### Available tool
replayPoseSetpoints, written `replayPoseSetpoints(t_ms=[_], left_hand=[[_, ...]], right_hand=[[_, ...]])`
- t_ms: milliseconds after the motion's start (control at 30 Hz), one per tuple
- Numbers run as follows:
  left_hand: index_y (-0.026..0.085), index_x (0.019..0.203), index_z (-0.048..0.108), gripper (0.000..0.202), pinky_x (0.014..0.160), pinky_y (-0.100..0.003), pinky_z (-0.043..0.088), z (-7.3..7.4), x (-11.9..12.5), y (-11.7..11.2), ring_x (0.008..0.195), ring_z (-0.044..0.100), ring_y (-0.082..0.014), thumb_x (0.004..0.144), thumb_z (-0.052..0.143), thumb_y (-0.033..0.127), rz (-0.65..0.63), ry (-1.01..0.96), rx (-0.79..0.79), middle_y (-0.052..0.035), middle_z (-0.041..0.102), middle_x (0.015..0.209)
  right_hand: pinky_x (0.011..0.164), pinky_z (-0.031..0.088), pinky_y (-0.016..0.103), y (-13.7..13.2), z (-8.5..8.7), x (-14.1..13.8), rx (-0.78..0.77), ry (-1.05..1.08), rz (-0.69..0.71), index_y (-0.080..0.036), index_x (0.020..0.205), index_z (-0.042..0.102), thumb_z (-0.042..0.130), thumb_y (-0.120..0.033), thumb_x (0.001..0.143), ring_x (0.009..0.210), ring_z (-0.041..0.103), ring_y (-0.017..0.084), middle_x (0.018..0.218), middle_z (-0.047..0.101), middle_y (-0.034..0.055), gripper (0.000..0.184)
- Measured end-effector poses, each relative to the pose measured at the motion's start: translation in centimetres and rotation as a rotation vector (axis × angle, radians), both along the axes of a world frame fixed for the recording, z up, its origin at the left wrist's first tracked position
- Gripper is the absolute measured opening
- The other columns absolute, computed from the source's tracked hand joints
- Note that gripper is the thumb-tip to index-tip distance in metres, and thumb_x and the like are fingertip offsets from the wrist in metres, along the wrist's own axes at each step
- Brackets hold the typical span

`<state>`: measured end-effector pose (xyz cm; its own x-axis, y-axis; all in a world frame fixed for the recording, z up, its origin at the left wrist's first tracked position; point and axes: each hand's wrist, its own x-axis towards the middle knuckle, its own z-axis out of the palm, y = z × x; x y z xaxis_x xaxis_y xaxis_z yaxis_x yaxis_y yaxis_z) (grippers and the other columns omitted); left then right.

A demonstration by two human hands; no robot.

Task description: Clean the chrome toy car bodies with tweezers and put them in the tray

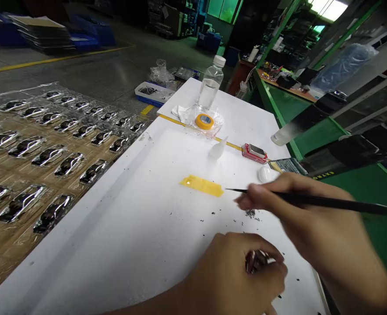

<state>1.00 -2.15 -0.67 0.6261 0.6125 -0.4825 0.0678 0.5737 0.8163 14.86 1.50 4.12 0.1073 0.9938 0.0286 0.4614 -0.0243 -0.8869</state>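
Observation:
My right hand (307,214) is closed around a pair of slim black tweezers (331,202). Their fine tip points left, just beside the right end of a yellow tape strip (202,185) stuck to the white table (131,245). A small glossy drop shows near the strip's left end. Below, my left hand (233,273) curls its fingers round a small dark shiny part (256,261), mostly hidden in the grip; its kind I cannot make out. Tiny black pieces (251,213) lie in a small pile under my right hand, and others are scattered around.
A small white nozzle bottle (217,150), an orange tape roll (204,121) and a clear bottle (210,83) stand further back. A red box (254,153) and white cap (265,174) lie right. Clear trays of black parts (68,164) fill the left side.

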Motion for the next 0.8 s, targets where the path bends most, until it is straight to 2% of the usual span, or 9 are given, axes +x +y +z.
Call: replayPoseSetpoints(t_ms=[100,200,267,333,400,500,600,700,800], left_hand=[[0.025,0.105,0.079,0.032,0.052,-0.025,0.042,-0.4,-0.6,0.1,0.073,0.073,-0.0245,0.081,0.066,0.041,-0.092,0.105,0.129,-0.0059,0.074,0.078],[0.026,0.111,0.079,0.040,0.064,-0.033,0.047,-1.1,-0.8,0.2,0.082,0.073,-0.0303,0.077,0.070,0.045,-0.145,0.138,0.227,-0.0080,0.077,0.086],[0.024,0.110,0.079,0.040,0.069,-0.036,0.051,-1.9,-0.5,0.1,0.082,0.073,-0.0312,0.078,0.069,0.047,-0.161,0.124,0.278,-0.0085,0.077,0.086],[0.022,0.106,0.079,0.037,0.067,-0.035,0.053,-3.0,0.0,-0.1,0.079,0.074,-0.0294,0.082,0.067,0.048,-0.178,0.091,0.328,-0.0085,0.076,0.083],[0.021,0.103,0.078,0.036,0.068,-0.034,0.056,-4.0,0.7,-0.3,0.079,0.074,-0.0275,0.084,0.066,0.049,-0.203,0.040,0.369,-0.0085,0.077,0.084],[0.021,0.102,0.077,0.035,0.077,-0.040,0.058,-5.2,1.8,-0.6,0.084,0.075,-0.0283,0.086,0.064,0.050,-0.200,0.010,0.396,-0.0087,0.078,0.087],[0.021,0.100,0.077,0.029,0.082,-0.045,0.059,-6.1,2.7,-0.9,0.085,0.075,-0.0289,0.085,0.068,0.044,-0.209,-0.014,0.416,-0.0079,0.077,0.085],[0.020,0.099,0.076,0.024,0.080,-0.044,0.060,-6.9,3.4,-1.2,0.082,0.075,-0.0268,0.082,0.073,0.036,-0.218,-0.052,0.441,-0.0060,0.076,0.081],[0.019,0.101,0.074,0.022,0.078,-0.041,0.061,-7.2,3.6,-1.7,0.080,0.073,-0.0213,0.091,0.066,0.038,-0.187,-0.080,0.467,-0.0061,0.076,0.086]], right_hand=[[0.056,0.054,0.025,2.5,-1.0,-4.0,-0.164,-0.011,0.114,-0.022,0.069,0.071,0.081,-0.047,0.080,0.075,0.075,0.021,0.077,0.078,0.0054,0.029],[0.055,0.050,0.027,3.6,-2.4,-5.8,-0.196,-0.038,0.134,-0.022,0.070,0.069,0.079,-0.045,0.082,0.076,0.073,0.021,0.078,0.077,0.0045,0.028],[0.054,0.049,0.027,3.8,-3.1,-6.1,-0.203,-0.075,0.135,-0.022,0.070,0.070,0.079,-0.045,0.082,0.077,0.072,0.021,0.078,0.077,0.0050,0.028],[0.054,0.048,0.027,4.0,-3.5,-6.1,-0.204,-0.109,0.133,-0.022,0.070,0.071,0.080,-0.046,0.082,0.078,0.072,0.022,0.079,0.077,0.0057,0.028],[0.054,0.048,0.027,4.0,-3.5,-6.2,-0.200,-0.141,0.126,-0.021,0.071,0.072,0.081,-0.046,0.080,0.079,0.072,0.023,0.080,0.077,0.0065,0.028],[0.053,0.047,0.026,4.0,-3.4,-6.6,-0.195,-0.185,0.105,-0.021,0.072,0.073,0.081,-0.045,0.080,0.081,0.072,0.023,0.082,0.078,0.0068,0.026],[0.050,0.043,0.025,4.0,-3.2,-6.9,-0.191,-0.214,0.086,-0.021,0.071,0.072,0.080,-0.045,0.081,0.079,0.071,0.022,0.081,0.077,0.0066,0.027],[0.048,0.040,0.024,3.9,-3.3,-7.0,-0.182,-0.223,0.084,-0.020,0.071,0.072,0.080,-0.045,0.080,0.076,0.070,0.021,0.080,0.077,0.0070,0.028],[0.048,0.039,0.025,3.9,-3.4,-7.0,-0.180,-0.221,0.088,-0.020,0.071,0.072,0.080,-0.048,0.080,0.076,0.069,0.021,0.080,0.077,0.0071,0.030]])
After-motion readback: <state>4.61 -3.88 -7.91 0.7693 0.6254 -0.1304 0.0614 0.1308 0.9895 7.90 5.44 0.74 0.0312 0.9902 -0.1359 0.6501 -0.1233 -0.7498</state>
